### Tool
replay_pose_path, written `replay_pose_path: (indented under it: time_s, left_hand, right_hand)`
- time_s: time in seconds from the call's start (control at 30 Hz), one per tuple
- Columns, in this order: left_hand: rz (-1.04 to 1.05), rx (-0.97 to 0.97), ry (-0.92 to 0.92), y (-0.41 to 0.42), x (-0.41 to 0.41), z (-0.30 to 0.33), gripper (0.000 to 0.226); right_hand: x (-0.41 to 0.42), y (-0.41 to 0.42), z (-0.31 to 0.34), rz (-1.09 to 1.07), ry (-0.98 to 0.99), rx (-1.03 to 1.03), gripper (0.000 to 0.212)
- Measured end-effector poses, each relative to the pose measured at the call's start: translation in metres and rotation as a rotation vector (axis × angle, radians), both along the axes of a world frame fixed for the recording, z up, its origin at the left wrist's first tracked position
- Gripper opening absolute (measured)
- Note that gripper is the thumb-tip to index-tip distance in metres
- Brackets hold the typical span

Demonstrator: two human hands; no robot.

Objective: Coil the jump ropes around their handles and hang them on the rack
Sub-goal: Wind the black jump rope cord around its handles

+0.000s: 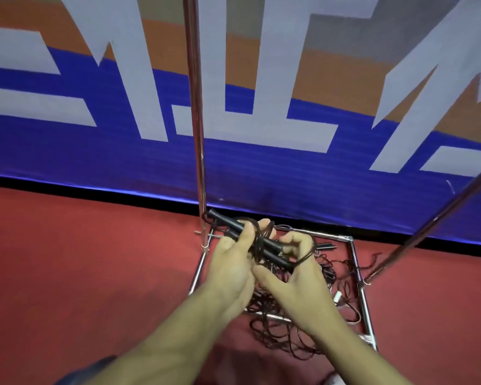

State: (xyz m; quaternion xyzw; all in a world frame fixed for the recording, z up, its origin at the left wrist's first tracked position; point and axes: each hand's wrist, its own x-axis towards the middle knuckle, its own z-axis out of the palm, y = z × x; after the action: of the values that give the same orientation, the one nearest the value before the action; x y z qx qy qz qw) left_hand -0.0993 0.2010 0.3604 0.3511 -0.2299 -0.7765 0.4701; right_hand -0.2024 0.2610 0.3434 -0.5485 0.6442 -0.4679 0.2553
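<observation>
Where red floor (67, 259) meets the wall, a black strip along the base, then a blue band, then orange and grey higher up, all crossed by large pale blocky shapes on the wall banner (261, 151). Standing on the red floor close to the wall, a chrome rack (196, 107): one upright pole rising out of the top of the view, a second pole (428, 226) leaning in from the right edge, a square base frame (356, 268) of metal tubes flat on the floor. Lying loose inside and over that base frame, a tangle of thin dark ropes (283, 334), with another black handle (325, 246) near the far rail. Held above the tangle, a pair of black handles (225, 220) side by side, slanting from upper left to lower right, with dark cord (258, 245) looped around their middle. Left hand (231, 262) curled around the handles, fingers wrapped over the far side. Right hand (297, 270) just beside it, thumb and fingers pinching a loop of the cord at the handles' lower end. Both forearms reaching in from the bottom of the view; a bit of dark sleeve (95, 368) at lower left.
</observation>
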Motion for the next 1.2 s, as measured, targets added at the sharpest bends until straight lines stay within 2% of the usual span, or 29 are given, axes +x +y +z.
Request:
replay_pose_path:
  time_s: [0.07, 0.2, 0.3, 0.37, 0.4, 0.47, 0.53, 0.6, 0.67, 0.77, 0.9, 0.93, 1.0, 1.1, 1.13, 1.2]
  left_hand:
    - [-0.004, 0.003, 0.009, -0.005, 0.004, -0.001, 0.035]
    - [-0.054, -0.008, -0.022, -0.007, 0.009, 0.002, 0.021]
    - [-0.053, -0.154, -0.173, -0.009, 0.007, 0.001, 0.013]
    - [-0.030, -0.327, -0.354, -0.012, 0.008, 0.005, 0.011]
    - [-0.010, -0.401, -0.434, -0.014, 0.009, 0.008, 0.010]
    - [0.049, -0.438, -0.482, -0.020, 0.014, 0.010, 0.010]
    - [0.074, -0.400, -0.486, -0.028, 0.021, 0.010, 0.012]
    - [0.040, -0.409, -0.545, -0.035, 0.029, 0.006, 0.012]
    - [-0.033, -0.369, -0.559, -0.036, 0.033, 0.002, 0.012]
    - [-0.146, -0.343, -0.502, -0.031, 0.028, -0.001, 0.011]
    - [-0.135, -0.328, -0.318, -0.025, 0.020, -0.002, 0.008]
    - [-0.128, -0.299, -0.247, -0.025, 0.018, -0.002, 0.009]
    - [-0.113, -0.221, -0.086, -0.022, 0.015, -0.003, 0.009]
    - [-0.109, -0.120, 0.097, -0.019, 0.010, -0.002, 0.006]
    - [-0.106, -0.095, 0.128, -0.018, 0.009, -0.002, 0.007]
    - [-0.069, -0.030, 0.180, -0.017, 0.008, -0.001, 0.009]
  right_hand:
    - [0.001, -0.003, -0.005, -0.010, -0.086, 0.028, 0.059]
    - [0.007, -0.005, -0.011, 0.042, -0.349, 0.109, 0.056]
    - [0.010, -0.007, -0.012, 0.012, -0.561, 0.227, 0.061]
    - [0.012, -0.007, -0.014, 0.013, -0.644, 0.338, 0.058]
    - [0.011, -0.007, -0.016, 0.018, -0.607, 0.386, 0.048]
    - [0.005, -0.003, -0.017, 0.049, -0.270, 0.426, 0.022]
    - [-0.002, 0.002, -0.017, 0.082, 0.107, 0.387, 0.030]
    - [-0.006, 0.004, -0.009, 0.052, 0.188, 0.269, 0.034]
    - [-0.016, 0.002, -0.002, -0.031, 0.127, 0.152, 0.034]
    - [-0.038, -0.008, 0.003, -0.201, 0.007, 0.110, 0.038]
    - [-0.045, -0.012, 0.001, -0.212, 0.024, 0.358, 0.021]
    - [-0.042, -0.012, 0.000, -0.203, 0.055, 0.378, 0.032]
    - [-0.032, -0.009, 0.000, -0.189, 0.095, 0.268, 0.051]
    - [-0.013, -0.003, 0.005, -0.013, 0.097, 0.075, 0.058]
    - [-0.010, -0.003, 0.003, 0.055, 0.016, 0.082, 0.063]
    - [-0.006, -0.005, -0.003, 0.135, -0.288, 0.125, 0.066]
